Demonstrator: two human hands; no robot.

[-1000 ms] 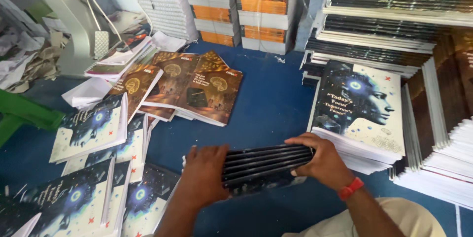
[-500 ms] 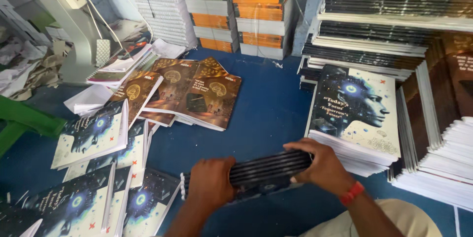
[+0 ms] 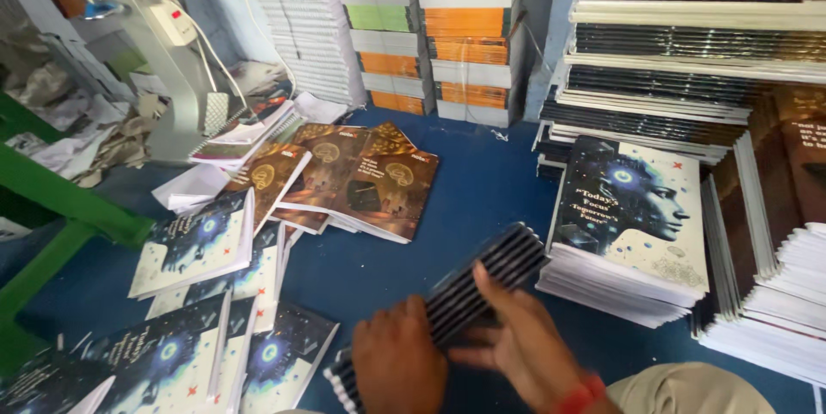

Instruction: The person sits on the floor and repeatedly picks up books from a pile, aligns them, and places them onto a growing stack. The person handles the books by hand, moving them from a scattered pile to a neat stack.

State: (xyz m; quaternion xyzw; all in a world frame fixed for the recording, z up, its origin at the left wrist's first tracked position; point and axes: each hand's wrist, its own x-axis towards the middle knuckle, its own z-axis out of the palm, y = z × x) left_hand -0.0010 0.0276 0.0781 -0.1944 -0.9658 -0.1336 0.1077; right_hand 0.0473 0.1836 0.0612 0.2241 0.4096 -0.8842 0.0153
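Both hands grip a stack of notebooks (image 3: 482, 289): left hand (image 3: 397, 362) curled around it, right hand (image 3: 520, 341) with fingers spread

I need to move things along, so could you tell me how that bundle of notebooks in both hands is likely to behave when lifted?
The bundle of notebooks is loose, with no strap visible, so it may fan apart unless the left hand and right hand squeeze it. The thin books probably flex, and their glossy covers could slide against each other.

Blue floor (image 3: 482, 182), green frame (image 3: 60, 199) at left, tall notebook stacks (image 3: 465, 27) behind.
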